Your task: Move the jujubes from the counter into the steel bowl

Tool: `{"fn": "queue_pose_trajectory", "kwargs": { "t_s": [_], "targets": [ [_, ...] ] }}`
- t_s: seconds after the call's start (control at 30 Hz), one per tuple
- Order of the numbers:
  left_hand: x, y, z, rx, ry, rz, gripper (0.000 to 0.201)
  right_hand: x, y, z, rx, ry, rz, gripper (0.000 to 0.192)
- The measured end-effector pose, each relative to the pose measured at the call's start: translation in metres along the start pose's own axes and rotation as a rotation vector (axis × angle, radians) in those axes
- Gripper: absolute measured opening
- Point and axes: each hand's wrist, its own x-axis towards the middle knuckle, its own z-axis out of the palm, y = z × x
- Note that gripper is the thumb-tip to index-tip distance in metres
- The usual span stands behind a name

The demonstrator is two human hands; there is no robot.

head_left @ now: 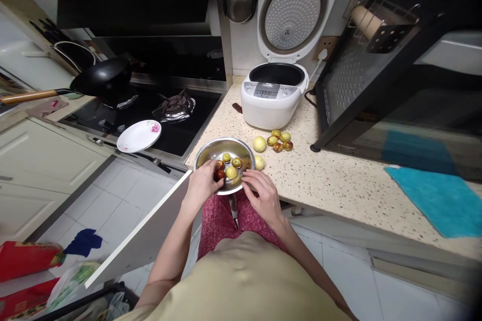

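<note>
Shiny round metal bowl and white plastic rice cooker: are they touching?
Apart: the head view shows speckled countertop between the metal bowl and the rice cooker.

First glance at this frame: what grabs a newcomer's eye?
Probably the white rice cooker at the back of the counter, lid wide open. Next, the metal bowl of fruit at the front edge, left hand reaching in, right hand at its rim. Far right, a bright teal cloth.
</note>
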Motion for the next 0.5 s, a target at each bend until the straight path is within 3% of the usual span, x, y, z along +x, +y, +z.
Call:
{"fn": "queue_pose_trajectory", "kwargs": {
  "t_s": [0.23, 0.5],
  "targets": [
    [-0.001, -0.004, 0.003, 0.018, 0.031, 0.051, 0.026, 0.002, 0.007, -0.003, -0.01, 0.026, 0.01, 0.017],
    [-0.016, 0.0, -0.007, -0.055, 0.114, 0.048, 0.024, 0.01, 0.059, -0.03, -0.268, 0.167, 0.217, 0.025]
  ]
}}
